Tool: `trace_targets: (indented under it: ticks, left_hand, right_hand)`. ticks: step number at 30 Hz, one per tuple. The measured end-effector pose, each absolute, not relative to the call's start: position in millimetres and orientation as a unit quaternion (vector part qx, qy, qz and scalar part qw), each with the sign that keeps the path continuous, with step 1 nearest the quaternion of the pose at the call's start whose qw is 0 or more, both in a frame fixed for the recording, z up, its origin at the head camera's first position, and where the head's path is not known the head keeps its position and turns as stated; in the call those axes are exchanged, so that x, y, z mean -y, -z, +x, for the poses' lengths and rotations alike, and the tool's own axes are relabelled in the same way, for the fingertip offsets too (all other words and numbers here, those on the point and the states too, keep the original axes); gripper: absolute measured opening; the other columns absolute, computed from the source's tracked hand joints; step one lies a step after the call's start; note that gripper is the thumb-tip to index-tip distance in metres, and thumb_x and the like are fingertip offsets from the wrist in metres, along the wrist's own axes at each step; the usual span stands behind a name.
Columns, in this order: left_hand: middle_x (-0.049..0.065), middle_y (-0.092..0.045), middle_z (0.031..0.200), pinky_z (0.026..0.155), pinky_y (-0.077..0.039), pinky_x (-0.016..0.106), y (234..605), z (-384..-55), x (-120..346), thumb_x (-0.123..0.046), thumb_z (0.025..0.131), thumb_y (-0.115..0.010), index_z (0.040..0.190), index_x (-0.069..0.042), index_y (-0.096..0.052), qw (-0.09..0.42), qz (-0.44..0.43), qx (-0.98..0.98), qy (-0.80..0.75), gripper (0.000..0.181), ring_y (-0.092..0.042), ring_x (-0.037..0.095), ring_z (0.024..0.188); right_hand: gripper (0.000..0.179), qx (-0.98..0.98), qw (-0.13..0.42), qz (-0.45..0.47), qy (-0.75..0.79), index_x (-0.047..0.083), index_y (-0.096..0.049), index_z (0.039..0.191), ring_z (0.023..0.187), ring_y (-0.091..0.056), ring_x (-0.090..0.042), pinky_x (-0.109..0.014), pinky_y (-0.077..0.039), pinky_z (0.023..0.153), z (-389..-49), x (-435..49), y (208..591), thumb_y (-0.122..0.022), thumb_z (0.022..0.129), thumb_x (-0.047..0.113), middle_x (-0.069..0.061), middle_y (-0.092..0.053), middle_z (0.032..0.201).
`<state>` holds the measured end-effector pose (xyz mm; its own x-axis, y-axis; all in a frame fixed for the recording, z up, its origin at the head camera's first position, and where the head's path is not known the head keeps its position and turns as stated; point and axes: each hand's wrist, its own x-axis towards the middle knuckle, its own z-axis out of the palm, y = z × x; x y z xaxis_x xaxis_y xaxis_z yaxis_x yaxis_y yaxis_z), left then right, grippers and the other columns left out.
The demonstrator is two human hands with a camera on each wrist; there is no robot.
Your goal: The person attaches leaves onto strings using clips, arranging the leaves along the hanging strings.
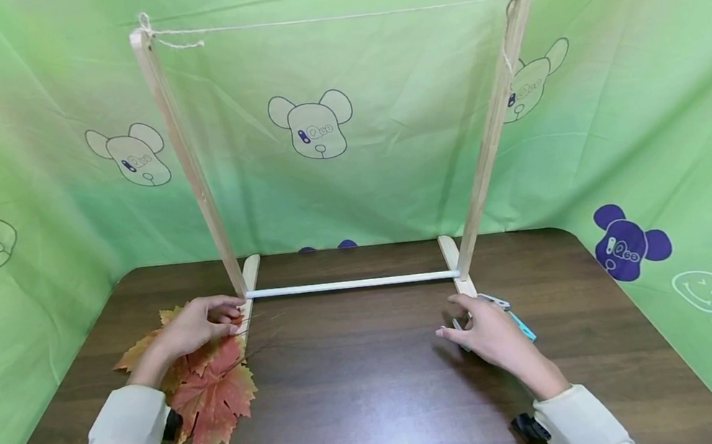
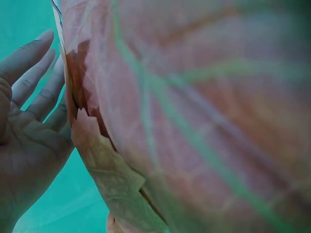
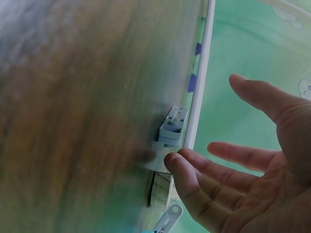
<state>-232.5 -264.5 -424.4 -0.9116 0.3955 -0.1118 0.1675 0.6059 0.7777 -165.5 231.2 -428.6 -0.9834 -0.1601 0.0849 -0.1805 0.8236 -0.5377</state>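
Artificial maple leaves (image 1: 214,396) in red and orange lie in a pile at the left of the table, their thin dark stems pointing right. Over the pile's upper part is my left hand (image 1: 190,329), fingers loosely bent near the stems. The left wrist view shows that hand's fingers relaxed beside a large leaf (image 2: 204,121), which partly hides them. My right hand (image 1: 487,327) hovers with fingers spread around small clothespins. A grey clothespin (image 3: 172,126) sits just beyond its fingertips, and a pale clothespin (image 3: 169,218) lies lower down. A blue clothespin (image 1: 523,326) shows behind the hand.
A wooden frame stands on the brown table (image 1: 361,395), with a left post (image 1: 190,163), a right post (image 1: 495,131) and a white crossbar (image 1: 352,284). String (image 1: 328,18) runs between the post tops. A green printed cloth (image 1: 392,196) surrounds the table.
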Motion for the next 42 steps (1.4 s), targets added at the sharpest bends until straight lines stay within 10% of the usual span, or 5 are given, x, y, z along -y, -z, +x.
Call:
trace_targets:
  ticks: [11,27,42]
  left_hand:
    - [0.022,-0.073,0.109,0.074,-0.055,0.022,426,-236,266,0.009,0.094,-0.066,0.137,0.013,-0.060,0.139,0.147,-0.880,-0.430,0.044,-0.071,0.022,0.095]
    - [0.018,-0.072,0.101,0.071,-0.050,0.021,430,-242,266,0.014,0.091,-0.061,0.129,0.015,-0.064,0.150,0.141,-0.874,-0.440,0.039,-0.063,0.018,0.090]
    - [0.014,-0.073,0.096,0.070,-0.049,0.021,432,-246,266,0.015,0.090,-0.062,0.123,0.013,-0.069,0.146,0.149,-0.877,-0.432,0.034,-0.063,0.017,0.087]
  right_hand:
    - [0.060,0.963,0.008,0.086,-0.256,-0.006,-0.066,0.128,0.090,-0.072,-0.030,-0.053,-0.058,0.082,-167,-225,429,-0.088,0.084,0.028,-0.019,-0.076,0.103]
    - [0.028,0.970,-0.002,0.079,-0.231,0.009,-0.063,0.081,0.067,-0.044,-0.015,-0.030,-0.034,0.061,-172,-224,435,-0.089,0.080,0.019,0.002,-0.048,0.072]
    - [0.019,0.974,-0.029,0.056,-0.219,0.001,-0.072,0.096,0.069,-0.048,-0.017,-0.031,-0.038,0.062,-176,-221,434,-0.084,0.086,0.012,-0.001,-0.051,0.073]
